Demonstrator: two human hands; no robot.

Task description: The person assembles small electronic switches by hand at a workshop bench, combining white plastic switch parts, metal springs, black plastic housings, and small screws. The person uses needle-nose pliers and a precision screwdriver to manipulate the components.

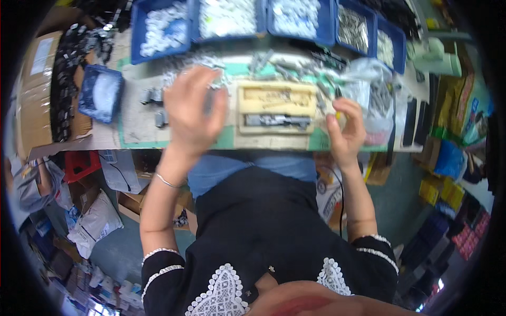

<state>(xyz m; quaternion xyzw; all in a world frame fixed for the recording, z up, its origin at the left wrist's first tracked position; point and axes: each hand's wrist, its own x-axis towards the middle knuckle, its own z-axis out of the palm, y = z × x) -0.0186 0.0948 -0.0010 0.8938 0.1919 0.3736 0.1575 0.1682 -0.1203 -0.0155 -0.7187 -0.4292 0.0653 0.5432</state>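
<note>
A cream wooden block fixture [277, 108] with two recesses lies on the table in front of me. In its near recess sits a long grey and black metal part [278, 121]. To its left, my left hand [192, 108] hovers over the table, smeared by motion; whether it holds anything cannot be made out. Close to it are small dark grey metal pieces [160, 119] and a heap of small light grey parts [203, 59]. Right of the fixture, my right hand [349, 131] is closed, thumb and finger pinching a slim yellow-and-dark tool [339, 114], mostly hidden by the fingers.
Blue bins [162, 52] of small white parts and metal pins line the back. A smaller blue bin [100, 95] and a cardboard box [39, 95] of black parts stand left. A clear plastic bag [377, 100] of grey parts lies right. Loose grey parts [287, 69] lie behind the fixture.
</note>
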